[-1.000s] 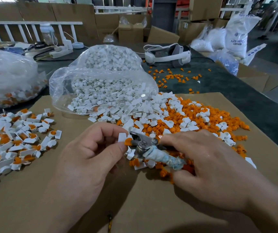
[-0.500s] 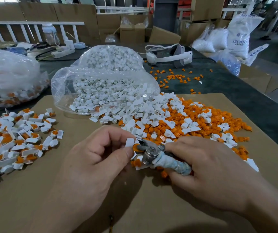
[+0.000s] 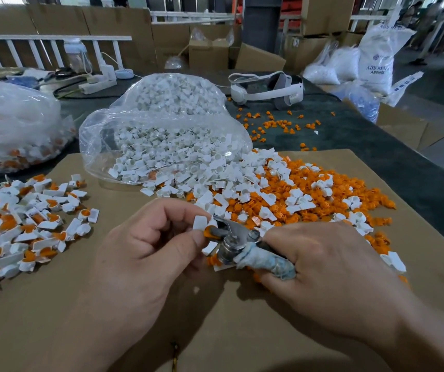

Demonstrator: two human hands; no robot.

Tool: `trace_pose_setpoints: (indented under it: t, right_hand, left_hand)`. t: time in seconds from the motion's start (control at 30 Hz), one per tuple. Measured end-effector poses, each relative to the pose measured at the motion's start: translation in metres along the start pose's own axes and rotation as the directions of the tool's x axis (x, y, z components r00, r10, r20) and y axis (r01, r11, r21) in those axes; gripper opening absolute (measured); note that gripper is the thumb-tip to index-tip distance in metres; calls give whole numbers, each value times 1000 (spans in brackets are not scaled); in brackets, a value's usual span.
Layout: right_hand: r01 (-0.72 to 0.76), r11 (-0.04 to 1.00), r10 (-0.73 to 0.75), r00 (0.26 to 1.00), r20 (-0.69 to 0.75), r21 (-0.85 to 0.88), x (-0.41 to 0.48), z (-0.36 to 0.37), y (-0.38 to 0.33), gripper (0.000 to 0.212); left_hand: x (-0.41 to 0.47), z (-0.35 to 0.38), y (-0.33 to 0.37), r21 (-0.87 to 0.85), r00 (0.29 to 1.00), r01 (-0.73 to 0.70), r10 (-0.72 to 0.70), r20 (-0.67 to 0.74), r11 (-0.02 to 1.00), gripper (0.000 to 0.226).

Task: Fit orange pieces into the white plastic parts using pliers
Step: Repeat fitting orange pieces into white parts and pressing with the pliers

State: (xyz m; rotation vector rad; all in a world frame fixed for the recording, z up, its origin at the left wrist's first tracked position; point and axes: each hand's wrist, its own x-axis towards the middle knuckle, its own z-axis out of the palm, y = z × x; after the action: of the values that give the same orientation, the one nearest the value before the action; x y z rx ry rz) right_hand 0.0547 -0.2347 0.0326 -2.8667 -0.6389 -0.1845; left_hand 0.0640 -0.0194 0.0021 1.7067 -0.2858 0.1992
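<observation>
My left hand [image 3: 145, 253] pinches a white part [image 3: 199, 222] between thumb and curled forefinger, with an orange piece [image 3: 208, 232] sitting at its lower end. My right hand [image 3: 331, 275] is clenched round the taped handle of the pliers [image 3: 238, 241], and their metal jaws reach left to touch the orange piece. Both hands are just above the cardboard [image 3: 242, 331]. Just behind them lies a mixed heap [image 3: 282, 200] of loose white and orange bits, spilling from an open clear bag [image 3: 161, 135]. To my left lies a pile of fitted parts [image 3: 22, 226], white with orange in them. A white headset [image 3: 266, 88] rests on the dark table further back.
</observation>
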Motion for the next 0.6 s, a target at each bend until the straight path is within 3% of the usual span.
trace_pose_setpoints:
  t: [0.13,0.23,0.37,0.5,0.6]
  right_hand:
    - [-15,999,15,1000,6,41,2,3,5,55]
    - [-15,998,11,998,-54,-64,6,5,13,59]
    - [-77,980,70,997,-42,-185,10,12,15,73]
    - [-80,977,88,996,34,-198,13,18,17,77]
    - [-80,979,90,995,44,-189,12,18,18,76]
  left_hand:
    - [1,0,1,88,995,32,-24,-99,996,10]
    - [4,-2,-1,105,979,101,-80,-189,989,8]
    - [0,4,0,220,972,208,-176,-156,953,8]
    - [-1,11,-2,157,958,280,-264,-111,947,9]
    - [-1,11,-1,-18,953,300,-301,-45,954,14]
